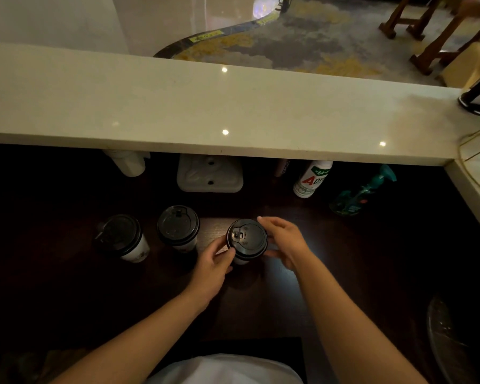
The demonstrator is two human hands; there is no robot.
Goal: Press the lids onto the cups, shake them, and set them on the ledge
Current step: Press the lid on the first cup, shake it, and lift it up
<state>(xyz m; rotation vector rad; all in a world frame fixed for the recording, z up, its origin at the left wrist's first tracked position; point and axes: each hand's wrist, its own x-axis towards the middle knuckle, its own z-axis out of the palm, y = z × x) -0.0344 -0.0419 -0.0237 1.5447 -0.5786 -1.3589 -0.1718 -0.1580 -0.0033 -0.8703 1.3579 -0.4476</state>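
Observation:
Three white paper cups with black lids stand on the dark lower counter. The middle-right cup (246,241) is between my hands. My left hand (215,261) grips its left side under the lid rim. My right hand (284,243) curls around the lid's right edge, thumb and fingers on the rim. A second lidded cup (178,227) stands just to the left, and a third cup (121,236) stands further left, leaning in the wide-angle view. The pale stone ledge (178,106) runs across above the counter, bare.
Under the ledge sit a white moulded tray (209,174), a white bottle with red lettering (312,178) and a teal spray bottle (363,191). A dark stand base (475,102) rests at the ledge's right end. A yellow cord (473,139) lies on the right side counter.

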